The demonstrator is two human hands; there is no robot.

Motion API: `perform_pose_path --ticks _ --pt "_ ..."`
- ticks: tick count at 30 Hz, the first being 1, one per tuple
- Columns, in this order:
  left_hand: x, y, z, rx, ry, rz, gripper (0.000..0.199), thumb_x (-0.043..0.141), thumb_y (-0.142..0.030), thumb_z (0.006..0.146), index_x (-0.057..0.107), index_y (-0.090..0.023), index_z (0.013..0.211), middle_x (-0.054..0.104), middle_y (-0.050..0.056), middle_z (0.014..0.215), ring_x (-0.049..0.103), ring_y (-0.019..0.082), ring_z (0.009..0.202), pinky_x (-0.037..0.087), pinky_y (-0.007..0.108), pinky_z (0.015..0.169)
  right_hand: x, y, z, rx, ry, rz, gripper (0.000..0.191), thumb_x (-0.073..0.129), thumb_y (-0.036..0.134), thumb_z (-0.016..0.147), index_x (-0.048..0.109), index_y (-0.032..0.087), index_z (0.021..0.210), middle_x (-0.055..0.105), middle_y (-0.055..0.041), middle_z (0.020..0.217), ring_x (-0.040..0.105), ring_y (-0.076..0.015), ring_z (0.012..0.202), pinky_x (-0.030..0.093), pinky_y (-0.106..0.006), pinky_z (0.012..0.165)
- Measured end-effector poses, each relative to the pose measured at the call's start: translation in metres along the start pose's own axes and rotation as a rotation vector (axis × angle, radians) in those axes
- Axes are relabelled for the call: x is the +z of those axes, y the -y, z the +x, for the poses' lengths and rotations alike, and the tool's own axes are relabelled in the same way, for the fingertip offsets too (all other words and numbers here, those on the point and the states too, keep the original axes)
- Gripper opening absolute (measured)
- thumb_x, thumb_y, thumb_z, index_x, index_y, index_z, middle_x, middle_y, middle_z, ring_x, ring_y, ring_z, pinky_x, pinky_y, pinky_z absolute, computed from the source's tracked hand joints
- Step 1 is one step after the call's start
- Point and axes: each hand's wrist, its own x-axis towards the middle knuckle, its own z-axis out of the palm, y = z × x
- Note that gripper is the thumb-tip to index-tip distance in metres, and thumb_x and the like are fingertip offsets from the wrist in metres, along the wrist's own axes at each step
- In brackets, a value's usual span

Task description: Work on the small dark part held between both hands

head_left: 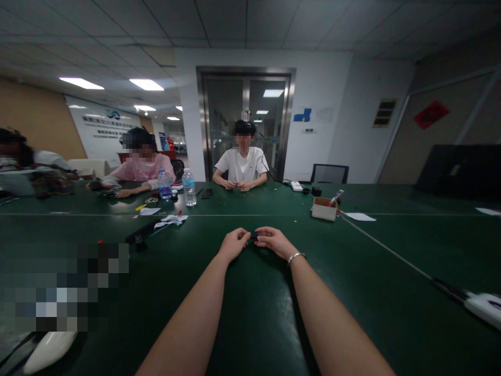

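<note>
Both my arms reach forward over the green table (pixel 250 313). Between my fingertips is a small black object (pixel 254 236), too small to name in this view. My left hand (pixel 235 244) pinches its left end with thumb and fingers. From the other side, my right hand (pixel 276 242), with a silver bracelet (pixel 296 257) on its wrist, has its fingers closed on the right end. The fingers hide part of the object, which is just above or on the tabletop; I cannot tell which.
A small box (pixel 324 210) with items in it stands ahead to the right, beside white paper (pixel 360 216). Two water bottles (pixel 189 188) stand ahead to the left. A white power strip (pixel 484 308) lies at right. Several people sit across the table and at left.
</note>
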Motion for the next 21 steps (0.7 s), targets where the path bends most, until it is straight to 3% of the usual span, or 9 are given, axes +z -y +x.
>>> perform_pose_path --ticks 9,21 --pt "0.0003 0.0048 0.0054 0.042 -0.03 -0.078 0.029 0.06 -0.042 0.073 0.064 -0.017 0.086 0.064 0.004 0.074 0.059 0.015 0.067 0.044 0.026 0.064 -0.0011 -0.0014 -0.0009 -0.005 0.002 0.013 0.025 0.066 0.002 0.07 0.063 0.012 0.092 0.066 -0.005 0.081 0.068 -0.0134 0.066 0.058 -0.026 0.069" --pt "-0.0021 0.0019 0.0031 0.08 -0.02 -0.161 0.026 0.068 -0.032 0.068 0.065 -0.016 0.088 0.067 0.005 0.084 0.06 0.016 0.077 0.047 0.028 0.073 0.0013 0.0009 -0.0015 0.017 -0.039 0.019 0.018 0.067 0.006 0.072 0.063 0.007 0.089 0.069 -0.0091 0.074 0.067 -0.0122 0.058 0.056 -0.02 0.056"
